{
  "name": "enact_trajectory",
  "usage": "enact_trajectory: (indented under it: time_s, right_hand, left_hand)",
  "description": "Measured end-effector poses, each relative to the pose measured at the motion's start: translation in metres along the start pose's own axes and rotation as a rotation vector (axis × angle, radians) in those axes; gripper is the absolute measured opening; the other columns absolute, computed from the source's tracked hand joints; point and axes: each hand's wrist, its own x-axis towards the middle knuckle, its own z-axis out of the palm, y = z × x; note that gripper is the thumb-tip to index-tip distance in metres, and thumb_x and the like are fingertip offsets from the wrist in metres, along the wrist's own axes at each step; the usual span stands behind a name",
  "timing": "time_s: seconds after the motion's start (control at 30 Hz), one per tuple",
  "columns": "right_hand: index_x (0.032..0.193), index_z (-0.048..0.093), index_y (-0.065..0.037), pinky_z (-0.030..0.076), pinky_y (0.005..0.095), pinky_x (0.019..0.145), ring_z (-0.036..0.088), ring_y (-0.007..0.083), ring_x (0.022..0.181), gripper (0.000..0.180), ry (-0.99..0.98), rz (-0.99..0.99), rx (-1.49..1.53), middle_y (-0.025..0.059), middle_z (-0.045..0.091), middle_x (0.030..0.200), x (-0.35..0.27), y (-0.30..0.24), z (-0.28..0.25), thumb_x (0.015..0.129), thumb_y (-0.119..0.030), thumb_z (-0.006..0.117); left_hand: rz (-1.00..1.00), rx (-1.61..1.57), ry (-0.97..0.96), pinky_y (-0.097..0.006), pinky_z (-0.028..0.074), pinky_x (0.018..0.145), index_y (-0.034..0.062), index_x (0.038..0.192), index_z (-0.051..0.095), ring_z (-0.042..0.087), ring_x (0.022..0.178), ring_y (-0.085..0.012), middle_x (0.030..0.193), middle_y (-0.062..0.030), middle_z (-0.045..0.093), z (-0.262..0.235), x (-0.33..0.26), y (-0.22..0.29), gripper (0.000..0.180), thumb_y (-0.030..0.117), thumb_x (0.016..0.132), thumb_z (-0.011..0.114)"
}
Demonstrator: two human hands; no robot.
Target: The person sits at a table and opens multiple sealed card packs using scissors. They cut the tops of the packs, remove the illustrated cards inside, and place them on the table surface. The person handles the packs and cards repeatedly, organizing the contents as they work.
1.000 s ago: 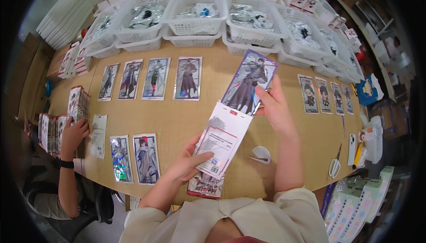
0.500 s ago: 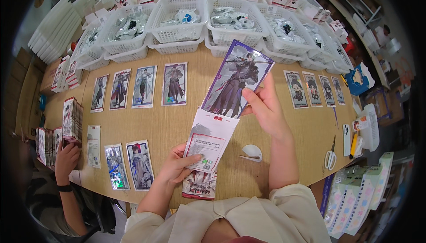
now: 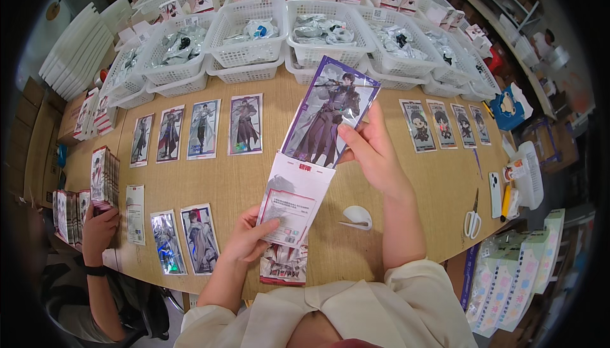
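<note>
In my right hand [image 3: 375,151] is a tall purple-bordered card [image 3: 330,113] printed with a standing figure, pinched by its right edge between thumb and fingers. The card's lower end meets the top of a white printed packet [image 3: 287,202]; whether it sits inside or in front I cannot tell. My left hand [image 3: 249,233] grips that packet low down, thumb on its face. Below it, near my body, lies a red-edged illustrated packet [image 3: 283,265], partly covered.
Illustrated cards lie left [image 3: 203,129] and right [image 3: 419,125]. White baskets [image 3: 248,36] of silvery bags line the back. Scissors [image 3: 472,221], a phone [image 3: 495,194] and a white curved piece [image 3: 358,217] are on the table. Another person's hand [image 3: 100,230] touches stacked packets [image 3: 103,176].
The whole view has shifted slightly. Both hands keep the same hold on the card and packet, with little movement between the two.
</note>
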Motion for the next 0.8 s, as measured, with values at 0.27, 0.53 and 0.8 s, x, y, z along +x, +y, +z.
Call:
enact_trajectory:
  time_s: [0.27,0.53,0.8]
  right_hand:
    - [0.137,0.013,-0.008,0.055,0.0281,0.068,0.058,0.0132,0.090,0.055,-0.052,-0.070,0.021,0.0103,0.051,0.115,-0.006,-0.004,0.003,0.092,-0.003,0.044]
    - [0.136,0.014,-0.007,0.055,0.0284,0.067,0.058,0.0164,0.093,0.055,-0.064,-0.254,-0.061,0.0123,0.051,0.116,-0.015,-0.007,0.008,0.090,-0.002,0.045]
    - [0.133,0.021,-0.006,0.055,0.0280,0.067,0.059,0.0133,0.089,0.046,0.008,-0.021,0.005,0.0104,0.054,0.110,-0.008,-0.010,0.006,0.092,-0.002,0.042]
  left_hand:
    - [0.055,0.075,0.016,-0.036,0.052,0.082,-0.0030,0.110,0.056,0.062,0.094,-0.0207,0.105,-0.0143,0.063,0.002,0.003,0.000,0.028,-0.005,0.082,0.057]
    - [0.085,0.053,-0.016,-0.036,0.051,0.083,-0.0032,0.106,0.059,0.062,0.093,-0.0213,0.104,-0.0148,0.063,-0.007,0.002,-0.003,0.023,-0.005,0.083,0.056]
    - [0.077,0.079,-0.016,-0.036,0.051,0.083,-0.0055,0.108,0.056,0.062,0.094,-0.0215,0.104,-0.0155,0.062,0.001,0.002,-0.001,0.026,-0.005,0.083,0.056]
